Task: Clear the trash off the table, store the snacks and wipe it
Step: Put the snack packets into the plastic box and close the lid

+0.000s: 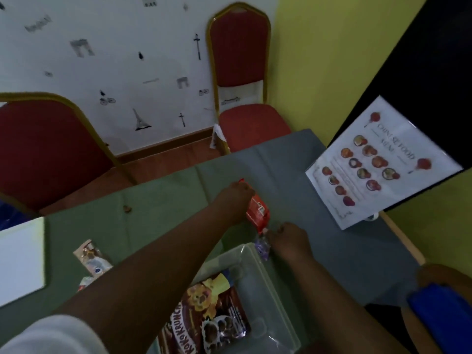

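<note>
My left hand [236, 198] grips the top of a red snack packet [258, 212] held just above the grey-green tablecloth [158, 200]. My right hand [287, 238] pinches the packet's lower end together with a small purple wrapper [263, 247] at the far rim of a clear plastic bin [258, 284]. A brown Koko Krunch cereal bag [207, 315] lies inside the bin. Two more snack packets [92, 259] lie on the cloth left of my left forearm. A small brown crumb [127, 208] sits near the table's far edge.
A white board [20, 261] lies at the table's left edge. A laminated food menu [378, 162] stands at the right. Two red chairs with gold frames [240, 72] stand beyond the table against the wall. A blue object [439, 310] is at the lower right.
</note>
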